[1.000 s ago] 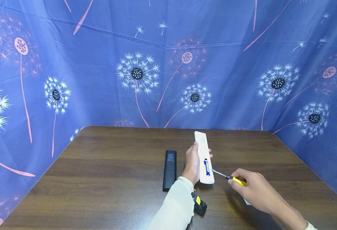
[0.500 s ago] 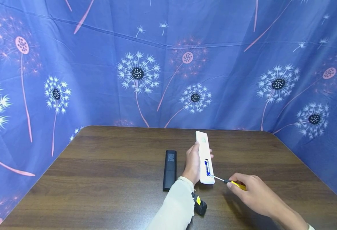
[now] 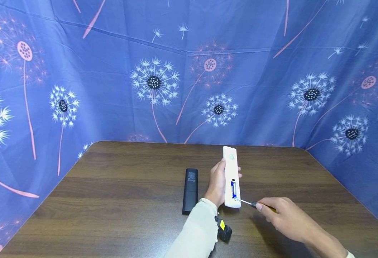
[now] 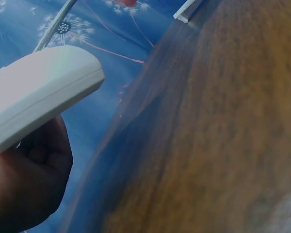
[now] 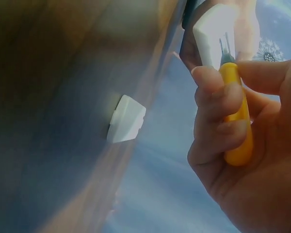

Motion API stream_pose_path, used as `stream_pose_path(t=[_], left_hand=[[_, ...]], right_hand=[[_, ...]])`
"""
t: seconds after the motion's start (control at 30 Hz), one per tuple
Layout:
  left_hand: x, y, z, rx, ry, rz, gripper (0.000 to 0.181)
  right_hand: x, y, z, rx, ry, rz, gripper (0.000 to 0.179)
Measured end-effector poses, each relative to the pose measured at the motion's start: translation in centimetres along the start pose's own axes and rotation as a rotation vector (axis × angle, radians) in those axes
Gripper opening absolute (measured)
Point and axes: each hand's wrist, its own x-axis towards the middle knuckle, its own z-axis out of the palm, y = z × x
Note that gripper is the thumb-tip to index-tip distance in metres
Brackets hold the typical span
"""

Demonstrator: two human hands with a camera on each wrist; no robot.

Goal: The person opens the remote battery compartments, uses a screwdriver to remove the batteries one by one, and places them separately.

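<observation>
My left hand (image 3: 216,182) grips a white remote control (image 3: 230,166) with its back turned up, thumb along the left edge and fingertips showing on the right. Blue-and-white batteries (image 3: 233,190) lie in its uncovered compartment. Between thumb and fingers, my right hand (image 3: 283,216) holds a screwdriver with a yellow handle (image 5: 237,116). The screwdriver's thin metal shaft (image 3: 245,202) reaches to the lower end of the compartment; whether its tip touches a battery I cannot tell. In the right wrist view, a small white cover (image 5: 127,120) lies on the table below the right hand.
A black remote control (image 3: 190,191) lies face down on the brown wooden table (image 3: 127,200), left of the left hand. A black-and-yellow device (image 3: 223,230) sits at the left wrist. Blue dandelion-patterned cloth (image 3: 256,71) hangs behind the table.
The screwdriver tip has moved from the white remote's right edge to the lower end of its battery compartment. The white remote has shifted slightly right at its far end.
</observation>
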Motion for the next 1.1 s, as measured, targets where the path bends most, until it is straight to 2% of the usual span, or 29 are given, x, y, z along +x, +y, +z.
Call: stream_pose_path(t=[0.17, 0.5, 0.73, 1.1], left_hand=[[-0.1, 0.0, 0.0, 0.001, -0.009, 0.004, 0.044], [-0.1, 0.0, 0.0, 0.022, -0.073, -0.037, 0.043], [-0.1, 0.0, 0.1, 0.02, -0.157, -0.036, 0.041], [0.0, -0.1, 0.0, 0.05, -0.134, -0.034, 0.041]], right_hand=[[0.1, 0.1, -0.6, 0.028, -0.052, 0.027, 0.027], [0.7, -0.3, -1.0, -0.18, -0.035, 0.042, 0.022], [0.6, -0.5, -0.9, -0.214, -0.014, 0.003, 0.021], [1.0, -0.6, -0.4, -0.294, -0.024, 0.031, 0.022]])
